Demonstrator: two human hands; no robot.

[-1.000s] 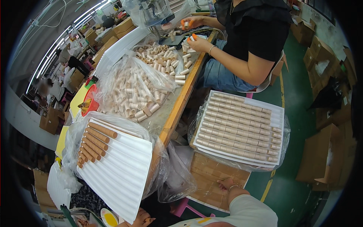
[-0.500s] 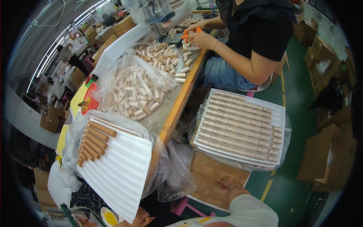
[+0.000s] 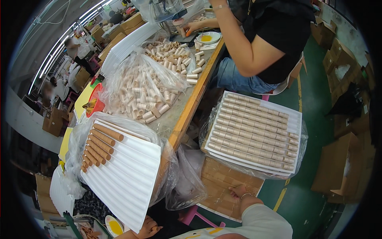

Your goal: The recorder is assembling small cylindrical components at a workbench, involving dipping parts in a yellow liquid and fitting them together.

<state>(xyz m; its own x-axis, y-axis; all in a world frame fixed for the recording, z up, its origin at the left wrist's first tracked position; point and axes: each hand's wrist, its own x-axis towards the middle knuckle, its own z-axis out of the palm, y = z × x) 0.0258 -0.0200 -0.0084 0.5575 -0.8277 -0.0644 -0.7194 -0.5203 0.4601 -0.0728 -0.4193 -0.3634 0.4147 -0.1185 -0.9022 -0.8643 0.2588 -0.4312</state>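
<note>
My left hand (image 3: 147, 228) is at the bottom edge, beside the lower corner of a white ridged tray (image 3: 131, 179). Its fingers are curled, and what they hold, if anything, I cannot make out. Several brown cork-coloured cylinders (image 3: 102, 144) lie in the grooves at the tray's upper left. My right hand (image 3: 238, 192) rests over a brown cardboard box (image 3: 217, 179), fingers partly stretched and nothing seen in them. Just beyond it, a second white tray (image 3: 295, 115) bears rows of pale beige tubes (image 3: 250, 135).
A heap of loose beige tubes (image 3: 147, 95), partly under clear plastic, covers the wood-edged table (image 3: 190, 107). A co-worker (image 3: 266, 44) sits at its far right side. A red basket (image 3: 95, 99) stands left. A plate with yellow stuff (image 3: 114, 226) lies near my left hand.
The co-worker's hands have parted: one arm is raised, the other hand reaches over the table with something orange. A white plate with yellow on it now shows there. My hands have hardly moved.
</note>
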